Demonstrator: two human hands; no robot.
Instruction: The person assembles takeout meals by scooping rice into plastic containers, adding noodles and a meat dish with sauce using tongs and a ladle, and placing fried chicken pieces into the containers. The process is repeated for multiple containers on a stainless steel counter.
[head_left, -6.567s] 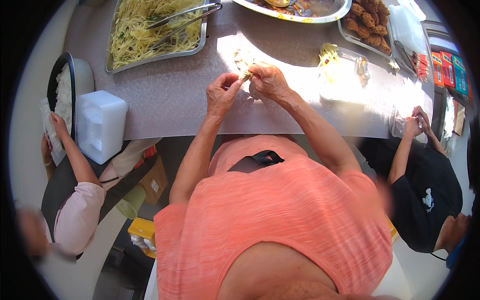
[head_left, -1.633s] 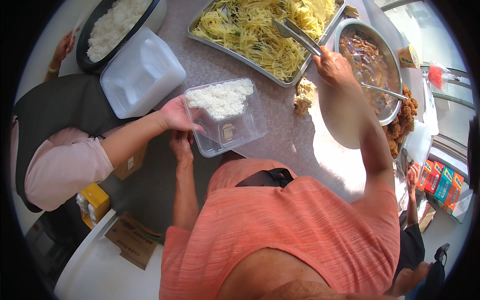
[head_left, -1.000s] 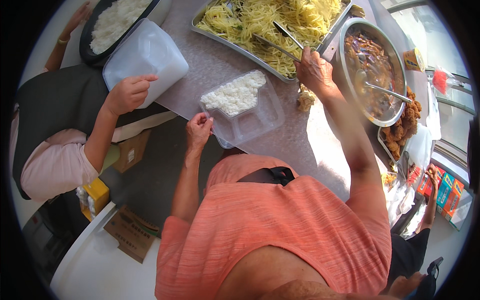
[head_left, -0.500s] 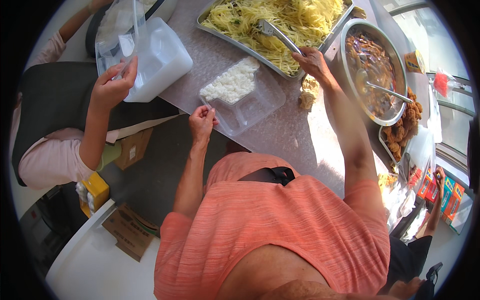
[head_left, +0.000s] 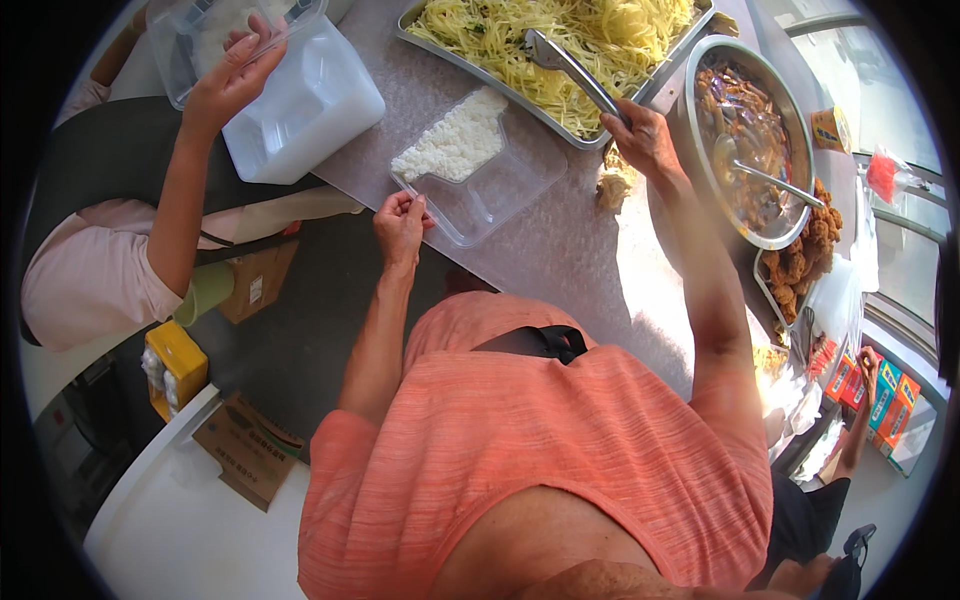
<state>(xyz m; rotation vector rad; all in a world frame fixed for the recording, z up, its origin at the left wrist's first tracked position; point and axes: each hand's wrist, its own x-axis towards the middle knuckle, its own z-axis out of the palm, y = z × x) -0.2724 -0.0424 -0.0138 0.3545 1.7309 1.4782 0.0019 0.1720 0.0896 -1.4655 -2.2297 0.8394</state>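
My left hand (head_left: 402, 226) pinches the near left edge of a clear plastic compartment meal box (head_left: 525, 200) on the table. White rice (head_left: 452, 145) fills the box's far left compartment; its other compartments are bare. My right hand (head_left: 645, 140) grips metal tongs (head_left: 578, 75) by the handle end. The tongs reach over the near side of a metal tray (head_left: 490, 83) heaped with pale yellow shreds (head_left: 590, 30), like shredded potato. Nothing can be made out between the tongs' tips.
At left, a co-worker's hand (head_left: 235, 85) holds a clear box beside stacked white boxes (head_left: 315, 110). To the right stand a steel bowl (head_left: 690, 150) of saucy food with a ladle (head_left: 770, 180) and a tray of fried pieces (head_left: 800, 255). A crumpled yellowish lump (head_left: 614, 182) lies near my right wrist.
The co-worker's hand has moved up with the clear box, away from the stack. My right hand and the tongs have shifted slightly rightward. My left hand still holds the meal box's edge.
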